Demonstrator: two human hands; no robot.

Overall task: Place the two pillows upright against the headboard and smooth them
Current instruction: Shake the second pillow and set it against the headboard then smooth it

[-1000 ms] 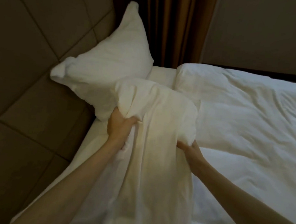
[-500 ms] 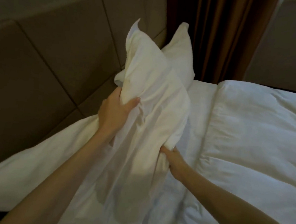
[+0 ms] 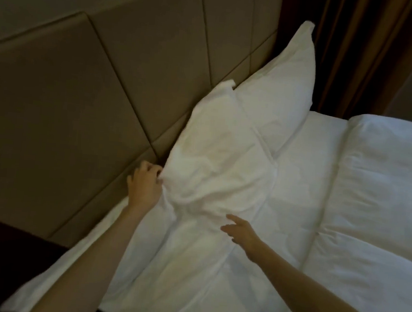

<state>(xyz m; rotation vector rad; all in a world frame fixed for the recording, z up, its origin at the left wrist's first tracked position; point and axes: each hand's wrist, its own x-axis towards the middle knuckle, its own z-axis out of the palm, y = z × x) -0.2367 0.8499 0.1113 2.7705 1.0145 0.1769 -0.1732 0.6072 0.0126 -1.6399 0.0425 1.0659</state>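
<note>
Both pillows at the headboard [image 3: 84, 99] — far pillow [image 3: 279, 92] upright, near pillow [image 3: 215, 151] leaning, lower end bunched. Placement looks mostly done; smoothing left. Left hand [image 3: 144, 187] pinching its edge, right hand [image 3: 240, 231] open, fingers spread just over it.

head view, close, angled down over bed [image 3: 372, 197], seemingly toward headboard [image 3: 80, 93]

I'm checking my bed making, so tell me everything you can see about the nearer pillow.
The nearer pillow is white, soft, creased fabric, leaning tilted against the padded headboard and overlapping the far pillow. Its top corner pokes up; its lower end is bunched. The left hand pinches its near edge, while the right hand is open at its lower edge.
</note>
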